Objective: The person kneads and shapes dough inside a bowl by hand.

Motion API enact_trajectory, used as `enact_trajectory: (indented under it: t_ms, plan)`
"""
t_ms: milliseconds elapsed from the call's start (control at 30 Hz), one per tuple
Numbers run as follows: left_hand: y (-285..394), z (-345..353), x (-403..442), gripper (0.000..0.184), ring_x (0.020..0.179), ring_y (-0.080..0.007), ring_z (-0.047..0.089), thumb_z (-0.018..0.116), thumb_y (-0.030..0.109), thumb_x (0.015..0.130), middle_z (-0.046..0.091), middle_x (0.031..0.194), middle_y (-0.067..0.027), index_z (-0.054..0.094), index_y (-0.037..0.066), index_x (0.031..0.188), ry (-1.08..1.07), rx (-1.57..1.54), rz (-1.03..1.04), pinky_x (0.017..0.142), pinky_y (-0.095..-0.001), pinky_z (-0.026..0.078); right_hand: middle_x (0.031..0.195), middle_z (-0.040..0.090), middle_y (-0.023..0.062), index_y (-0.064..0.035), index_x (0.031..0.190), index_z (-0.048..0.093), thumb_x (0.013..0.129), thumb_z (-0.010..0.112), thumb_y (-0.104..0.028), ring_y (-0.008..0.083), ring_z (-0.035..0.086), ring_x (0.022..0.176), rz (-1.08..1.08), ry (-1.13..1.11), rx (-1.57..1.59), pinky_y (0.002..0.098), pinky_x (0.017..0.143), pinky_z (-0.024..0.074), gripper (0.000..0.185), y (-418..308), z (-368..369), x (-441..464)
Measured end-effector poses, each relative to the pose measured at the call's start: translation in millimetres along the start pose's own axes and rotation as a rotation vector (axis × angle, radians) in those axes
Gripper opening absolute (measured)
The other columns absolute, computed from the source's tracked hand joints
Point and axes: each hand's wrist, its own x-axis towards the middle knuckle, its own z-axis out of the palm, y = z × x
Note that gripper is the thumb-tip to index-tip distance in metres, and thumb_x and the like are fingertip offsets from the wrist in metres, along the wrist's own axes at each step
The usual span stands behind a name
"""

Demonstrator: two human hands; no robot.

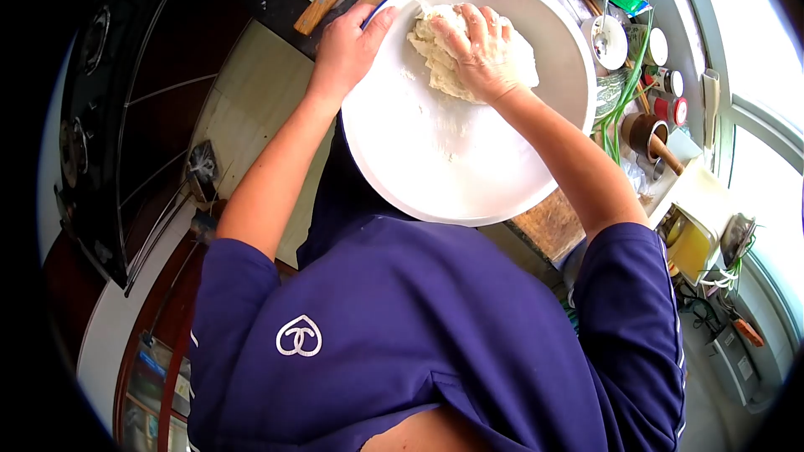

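A large white basin (452, 159) with a blue rim fills the upper middle of the head view. My left hand (352, 46) grips its upper left rim, fingers over the outside and thumb on the edge. Inside the basin, toward the far side, lies a lumpy, pale mass of dough (444, 71). My right hand (481, 50) presses on top of this dough with its fingers spread and bent, and bits of dough cling to them. A few smears of flour mark the basin's bottom.
A wooden board (548, 222) lies under the basin. A knife with a wooden handle (327, 2) is at the upper left. Along the right stand jars (667, 109), a white bowl (605, 42), green onions (620, 113) and a brown mortar (643, 134). A black stove (92, 142) is far left.
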Motion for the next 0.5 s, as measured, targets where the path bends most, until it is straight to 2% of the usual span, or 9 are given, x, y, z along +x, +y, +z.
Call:
enact_trajectory:
  t_ms: [67, 167, 267, 300, 400, 433, 467, 500]
  plan:
    - [-4.6, 1.9, 1.0, 0.047, 0.07, -0.0339, 0.064, 0.054, 0.046, 0.092, 0.065, 0.073, -0.0188, 0.063, 0.0, 0.087, 0.051, 0.017, 0.061, 0.062, -0.0386, 0.049, 0.125, 0.045, 0.0113, -0.0287, 0.123, 0.051, 0.075, 0.062, -0.014, 0.0343, 0.043, 0.113, -0.006, -0.016, 0.005, 0.0511, 0.093, 0.0332, 0.051, 3.8, 6.3, 5.5]
    - [-1.5, -0.2, -0.5, 0.048, 0.072, -0.0351, 0.064, 0.054, 0.046, 0.091, 0.064, 0.074, -0.0196, 0.062, 0.0, 0.084, 0.015, 0.006, 0.055, 0.064, -0.0396, 0.048, 0.125, 0.045, 0.0117, -0.0286, 0.123, 0.05, 0.075, 0.062, -0.015, 0.0339, 0.043, 0.114, 0.006, -0.033, -0.021, 0.0507, 0.096, 0.0309, 0.052, 5.3, 5.5, 4.1]
    - [-9.9, -0.7, 1.3, 0.046, 0.068, -0.0172, 0.058, 0.054, 0.044, 0.093, 0.064, 0.075, -0.0111, 0.063, -0.001, 0.096, -0.006, 0.09, 0.045, 0.066, -0.029, 0.046, 0.125, 0.045, 0.0118, -0.028, 0.123, 0.05, 0.078, 0.061, -0.015, 0.0334, 0.043, 0.115, 0.043, -0.023, 0.021, 0.0503, 0.098, 0.0293, 0.049, 3.7, 5.7, 1.5]
    - [-10.2, 1.1, 0.1, 0.048, 0.067, -0.0164, 0.057, 0.053, 0.046, 0.093, 0.064, 0.074, -0.0098, 0.063, -0.001, 0.094, 0.029, 0.066, 0.084, 0.066, -0.0285, 0.046, 0.126, 0.045, 0.0115, -0.0274, 0.123, 0.05, 0.082, 0.063, -0.026, 0.0324, 0.042, 0.117, 0.04, -0.031, 0.083, 0.0511, 0.098, 0.0304, 0.043, 2.7, -1.5, -2.1]
    - [-8.6, 1.0, -0.3, 0.049, 0.066, -0.0149, 0.056, 0.053, 0.047, 0.093, 0.063, 0.072, -0.0079, 0.063, -0.001, 0.093, -0.004, -0.012, 0.07, 0.065, -0.0282, 0.045, 0.125, 0.046, 0.011, -0.026, 0.119, 0.055, 0.082, 0.065, -0.043, 0.0311, 0.042, 0.118, -0.008, -0.029, 0.064, 0.0525, 0.097, 0.0318, 0.042, -15.6, -48.6, -33.1]
    - [-7.6, 0.8, -0.9, 0.048, 0.065, -0.0132, 0.055, 0.053, 0.047, 0.093, 0.062, 0.071, -0.0059, 0.063, 0.0, 0.092, 0.003, -0.002, 0.068, 0.063, -0.028, 0.045, 0.122, 0.047, 0.0114, -0.0235, 0.111, 0.06, 0.079, 0.065, -0.055, 0.0305, 0.042, 0.119, -0.002, -0.064, 0.078, 0.0528, 0.097, 0.033, 0.045, -20.4, -60.3, -44.3]
    - [-9.9, 0.9, -0.8, 0.048, 0.065, -0.0129, 0.054, 0.054, 0.047, 0.093, 0.061, 0.07, -0.0056, 0.064, 0.0, 0.092, 0.001, 0.012, 0.063, 0.063, -0.0281, 0.045, 0.115, 0.049, 0.0098, -0.021, 0.099, 0.062, 0.079, 0.066, -0.05, 0.0301, 0.043, 0.117, 0.04, -0.073, 0.115, 0.0509, 0.094, 0.0341, 0.036, -28.7, -68.6, -55.1]
    - [-13.9, 0.9, 1.0, 0.048, 0.064, -0.0126, 0.054, 0.054, 0.046, 0.093, 0.061, 0.07, -0.0054, 0.064, 0.0, 0.092, 0.001, 0.028, 0.059, 0.063, -0.0282, 0.045, 0.109, 0.049, 0.0075, -0.0204, 0.094, 0.061, 0.078, 0.068, -0.044, 0.028, 0.044, 0.114, 0.029, -0.046, 0.071, 0.0481, 0.091, 0.0356, 0.03, -34.7, -72.1, -67.1]
